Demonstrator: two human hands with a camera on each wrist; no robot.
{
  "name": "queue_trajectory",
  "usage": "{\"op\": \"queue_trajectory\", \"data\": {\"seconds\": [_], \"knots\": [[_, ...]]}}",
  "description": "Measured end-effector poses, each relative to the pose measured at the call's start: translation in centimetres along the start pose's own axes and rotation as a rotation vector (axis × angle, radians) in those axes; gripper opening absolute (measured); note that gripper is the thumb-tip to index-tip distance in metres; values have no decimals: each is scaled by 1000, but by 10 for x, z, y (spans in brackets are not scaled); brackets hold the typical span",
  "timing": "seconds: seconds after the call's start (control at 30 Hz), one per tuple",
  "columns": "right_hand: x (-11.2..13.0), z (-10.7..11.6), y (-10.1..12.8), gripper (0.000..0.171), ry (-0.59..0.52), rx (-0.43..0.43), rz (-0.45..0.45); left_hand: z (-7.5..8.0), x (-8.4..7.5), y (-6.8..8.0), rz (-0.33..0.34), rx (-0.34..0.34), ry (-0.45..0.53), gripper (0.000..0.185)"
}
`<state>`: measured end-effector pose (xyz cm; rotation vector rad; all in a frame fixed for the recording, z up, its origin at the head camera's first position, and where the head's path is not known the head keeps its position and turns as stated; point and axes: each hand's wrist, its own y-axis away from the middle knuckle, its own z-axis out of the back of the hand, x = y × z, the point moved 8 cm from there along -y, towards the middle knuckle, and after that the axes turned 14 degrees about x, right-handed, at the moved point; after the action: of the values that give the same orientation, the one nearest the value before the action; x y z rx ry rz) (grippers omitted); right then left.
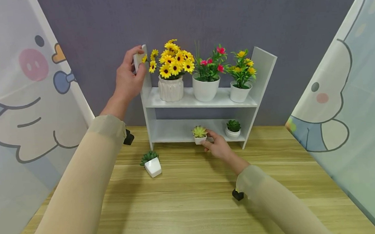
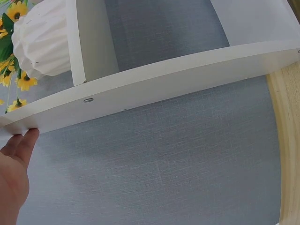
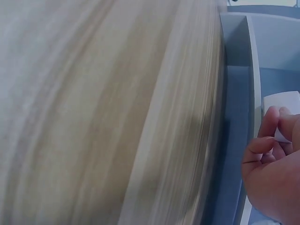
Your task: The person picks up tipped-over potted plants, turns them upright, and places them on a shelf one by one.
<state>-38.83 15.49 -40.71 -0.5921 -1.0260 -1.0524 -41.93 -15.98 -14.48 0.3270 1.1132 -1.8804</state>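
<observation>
On lower shelf (image 1: 175,130), front edge, yellow succulent pot (image 1: 200,134) is pinched by right hand (image 1: 218,147); shelf's left upright (image 1: 145,83) is gripped by left hand (image 1: 127,77). One dark succulent (image 1: 233,127) is shelved already; another pot (image 1: 151,163) is left on desk (image 1: 193,196).

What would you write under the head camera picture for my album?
The left hand grips the white shelf's side panel while the right hand holds a small potted succulent at the lower shelf.
</observation>
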Motion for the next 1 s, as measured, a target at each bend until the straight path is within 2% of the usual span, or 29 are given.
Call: {"op": "queue_trajectory", "data": {"seconds": [0.3,1.0], "knots": [[-5,5,-6,68,34,-27,-22,-1,0,1,-9,0,1,42],[-4,2,-18,63,-10,-68,-28,0,-1,0,-32,-2,0,42]]}}
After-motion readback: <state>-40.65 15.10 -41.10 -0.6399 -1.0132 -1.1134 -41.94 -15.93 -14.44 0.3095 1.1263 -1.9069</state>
